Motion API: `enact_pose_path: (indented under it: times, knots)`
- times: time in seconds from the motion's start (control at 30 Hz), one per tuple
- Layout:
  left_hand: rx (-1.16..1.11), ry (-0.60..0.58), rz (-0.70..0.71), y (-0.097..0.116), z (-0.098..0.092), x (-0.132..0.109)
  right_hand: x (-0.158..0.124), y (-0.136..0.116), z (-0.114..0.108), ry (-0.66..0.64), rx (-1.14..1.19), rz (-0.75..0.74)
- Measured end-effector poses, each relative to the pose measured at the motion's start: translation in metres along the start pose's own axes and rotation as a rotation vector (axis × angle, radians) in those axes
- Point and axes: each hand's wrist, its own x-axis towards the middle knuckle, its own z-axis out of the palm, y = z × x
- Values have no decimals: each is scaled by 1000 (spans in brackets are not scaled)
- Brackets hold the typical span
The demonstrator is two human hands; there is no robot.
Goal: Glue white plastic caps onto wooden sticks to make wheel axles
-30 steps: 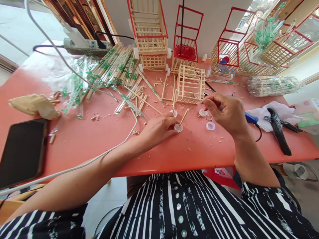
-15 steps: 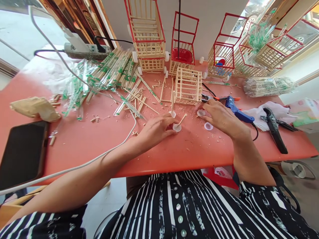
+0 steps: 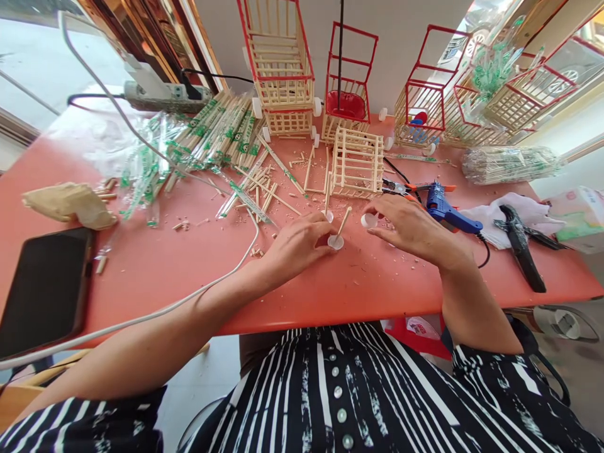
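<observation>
My left hand (image 3: 299, 244) rests on the red table, its thumb and forefinger closed around the rim of a small white plastic cap (image 3: 335, 243). A short wooden stick (image 3: 344, 223) stands tilted in that cap. Just beyond my fingers is another white cap (image 3: 329, 216) with an upright stick (image 3: 327, 196) at it. My right hand (image 3: 408, 228) holds a tilted white cap (image 3: 369, 220) at its fingertips, slightly above the table and apart from the left hand's cap. Its palm and some fingers are hidden from above.
A small stick-built basket (image 3: 357, 163) lies behind the hands. Finished red-trimmed carts (image 3: 283, 69) stand along the wall. A blue glue gun (image 3: 450, 214) and pliers (image 3: 399, 187) are at right, wrapped chopsticks (image 3: 221, 129) and a phone (image 3: 44, 289) at left. A white cable (image 3: 189, 296) crosses my left forearm.
My right hand has moved left toward the left hand, bringing a cap that is now tilted. The second cap that lay below the right hand is out of sight. My left hand stays put.
</observation>
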Motion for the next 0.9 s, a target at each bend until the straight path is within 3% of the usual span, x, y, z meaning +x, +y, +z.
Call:
enact_pose_path:
  times: [0.2, 0.47, 0.7, 0.9]
  knots:
    - [-1, 24, 2, -1, 0, 0, -5, -12, 7, -127, -8, -54]
    - [24, -3, 4, 1, -1, 0, -8, -15, 12, -165, -71, -65]
    - [69, 2, -27, 5, -7, -2, -6, -14, 2, -86, -35, -22]
    - [230, -14, -89, 5, -34, -7, -2, -15, 4, 2, 24, -48]
